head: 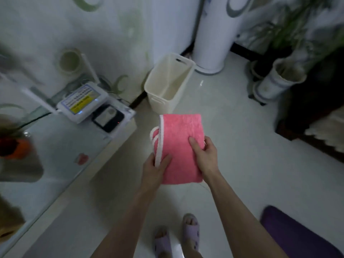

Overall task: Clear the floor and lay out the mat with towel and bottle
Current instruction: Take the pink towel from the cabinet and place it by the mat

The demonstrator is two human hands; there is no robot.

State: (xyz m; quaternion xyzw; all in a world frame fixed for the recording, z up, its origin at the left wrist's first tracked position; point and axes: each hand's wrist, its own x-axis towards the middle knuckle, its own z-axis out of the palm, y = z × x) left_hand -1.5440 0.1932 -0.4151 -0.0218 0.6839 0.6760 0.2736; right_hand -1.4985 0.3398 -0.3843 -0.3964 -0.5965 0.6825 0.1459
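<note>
A folded pink towel (180,144) with white trim is held in the air in front of me, above the pale floor. My left hand (155,169) grips its lower left edge at the trim. My right hand (205,156) clasps its right side, thumb on top. A purple mat (296,233) lies on the floor at the lower right, partly cut off by the frame. No bottle shows in this view.
An empty cream plastic bin (168,83) stands on the floor just beyond the towel. A glass-topped cabinet (61,151) with a white router (81,102) runs along the left. A white tower appliance (214,34), potted plants (279,79) and dark furniture (316,112) stand at the back right.
</note>
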